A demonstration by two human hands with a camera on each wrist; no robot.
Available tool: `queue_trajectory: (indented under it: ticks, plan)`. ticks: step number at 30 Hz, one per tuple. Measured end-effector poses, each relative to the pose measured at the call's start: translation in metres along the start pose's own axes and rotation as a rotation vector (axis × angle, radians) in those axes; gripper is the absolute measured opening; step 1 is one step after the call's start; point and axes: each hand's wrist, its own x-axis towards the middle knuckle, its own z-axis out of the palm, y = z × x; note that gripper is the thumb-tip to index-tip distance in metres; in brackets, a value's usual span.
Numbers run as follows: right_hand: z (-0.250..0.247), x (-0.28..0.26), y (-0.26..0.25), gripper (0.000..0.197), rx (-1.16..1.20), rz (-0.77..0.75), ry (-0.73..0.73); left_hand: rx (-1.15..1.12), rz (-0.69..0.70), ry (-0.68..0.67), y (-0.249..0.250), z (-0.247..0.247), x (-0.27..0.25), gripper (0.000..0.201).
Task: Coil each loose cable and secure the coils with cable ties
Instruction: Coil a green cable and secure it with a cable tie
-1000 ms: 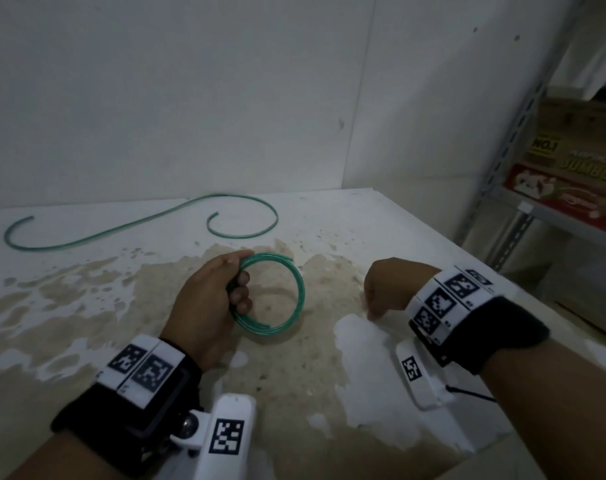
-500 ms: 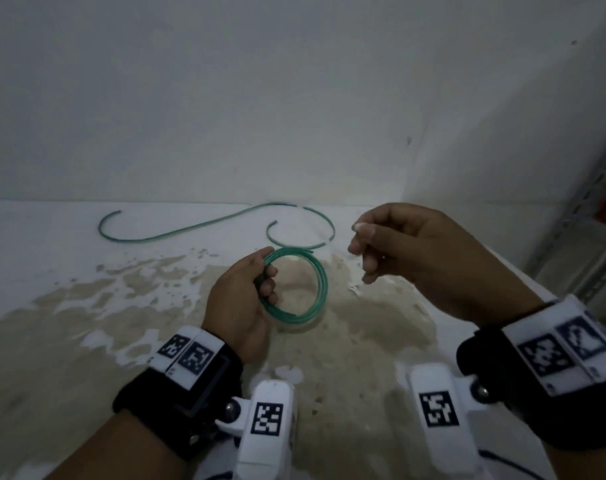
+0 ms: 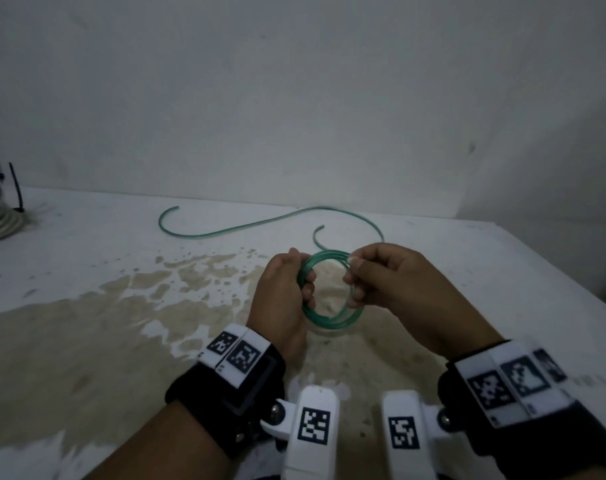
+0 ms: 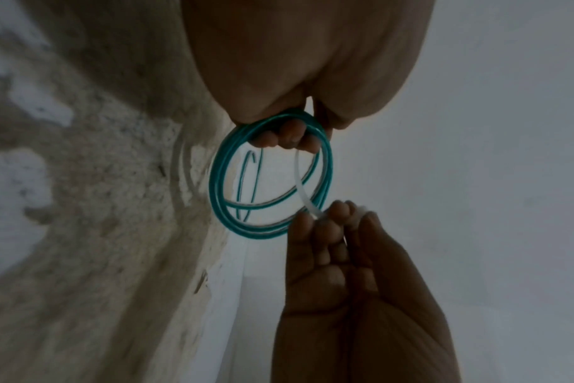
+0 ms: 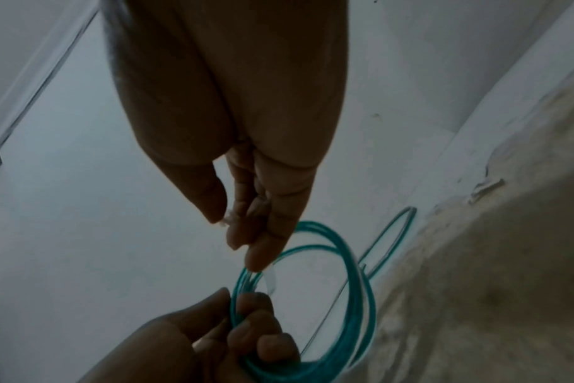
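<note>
A coil of green cable (image 3: 331, 320) (image 4: 220, 207) (image 5: 361, 298) is held upright above the table. My left hand (image 3: 287, 289) (image 5: 239, 326) grips its left side, fingers curled through the ring. My right hand (image 3: 377, 275) (image 4: 325, 225) (image 5: 246, 228) pinches a thin translucent white cable tie (image 4: 303, 191) at the coil's right side; the tie runs through the ring toward my left fingers. A second green cable (image 3: 246, 228) lies loose in an S-curve on the table behind the hands.
The white table (image 3: 87, 258) has a large brown worn patch (image 3: 87, 334) under the hands. A pale coiled cable with black ties (image 3: 0, 223) sits at the far left edge. Walls close the back and right; the table's right edge (image 3: 571, 265) runs diagonally.
My right hand rose from the table with the white tie and moved left to the coil. My left hand kept hold of the coil. The head view swung left.
</note>
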Motion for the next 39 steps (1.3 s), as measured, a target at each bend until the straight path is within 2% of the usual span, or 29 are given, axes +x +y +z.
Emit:
queue_trajectory:
  ticks: [4, 7, 9, 13, 15, 19, 20, 24, 26, 28, 31, 39]
  plan:
    - [0.012, 0.002, 0.005, 0.001, 0.011, -0.085, 0.032, 0.069, -0.002, 0.017, 0.001, 0.000, 0.001, 0.025]
    - [0.016, 0.002, 0.009, 0.005, 0.037, -0.125, 0.049, 0.058, -0.028, -0.029, 0.004, 0.000, -0.002, 0.026]
    - [0.017, 0.001, 0.012, 0.007, 0.054, -0.129, 0.065, 0.130, -0.003, -0.063, 0.006, 0.000, -0.004, 0.018]
    - [0.016, -0.002, 0.016, 0.013, 0.098, -0.136, 0.125, 0.334, 0.113, 0.024, 0.010, -0.004, -0.002, 0.015]
    - [0.016, -0.003, 0.018, 0.014, 0.019, -0.188, 0.163, 0.415, 0.153, 0.049, 0.011, -0.005, -0.003, 0.016]
    - [0.015, -0.003, 0.023, 0.017, -0.106, -0.221, 0.225, 0.582, 0.252, -0.004, 0.012, -0.006, -0.004, 0.044]
    - [0.014, -0.003, 0.024, 0.018, -0.123, -0.220, 0.249, 0.640, 0.282, -0.011, 0.012, -0.007, -0.004, 0.043]
    - [0.011, -0.002, 0.025, 0.023, -0.152, -0.245, 0.348, 0.885, 0.426, -0.018, 0.014, -0.009, -0.006, 0.019]
    - [0.011, -0.002, 0.025, 0.020, -0.140, -0.250, 0.387, 0.993, 0.499, -0.048, 0.013, -0.010, -0.006, 0.039]
    - [0.011, -0.002, 0.025, 0.018, -0.147, -0.259, 0.400, 1.051, 0.494, -0.108, 0.015, -0.007, -0.008, 0.042]
    - [0.011, -0.002, 0.025, 0.016, -0.144, -0.277, 0.388, 1.080, 0.466, -0.160, 0.018, -0.003, -0.012, 0.024]
    - [0.010, -0.004, 0.025, 0.014, -0.124, -0.307, 0.378, 1.126, 0.506, -0.208, 0.020, -0.002, -0.015, 0.024]
